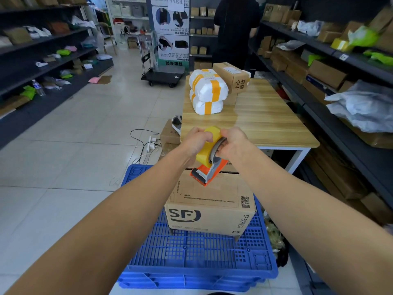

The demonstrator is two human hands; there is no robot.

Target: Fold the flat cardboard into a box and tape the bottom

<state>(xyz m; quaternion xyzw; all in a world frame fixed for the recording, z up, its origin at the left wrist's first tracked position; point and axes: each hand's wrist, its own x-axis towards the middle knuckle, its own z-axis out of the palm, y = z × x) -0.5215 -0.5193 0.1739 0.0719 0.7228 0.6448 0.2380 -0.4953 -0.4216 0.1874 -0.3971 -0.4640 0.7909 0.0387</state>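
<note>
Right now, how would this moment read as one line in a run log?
stage: taping prep | left hand: on yellow tape roll | right hand: holding tape dispenser | cardboard box: folded, on blue pallet | tape on box: none visible

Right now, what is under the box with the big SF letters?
The SF box stands on a blue plastic pallet, stacked on at least one more blue pallet. The grid under the box itself is covered, so anything there is hidden. Both hands hold the tape dispenser above it.

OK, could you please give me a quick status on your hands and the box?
Both hands, left and right, on the tape dispenser, held above the box. SF box folded up on blue pallet. Nothing in the way.
</note>
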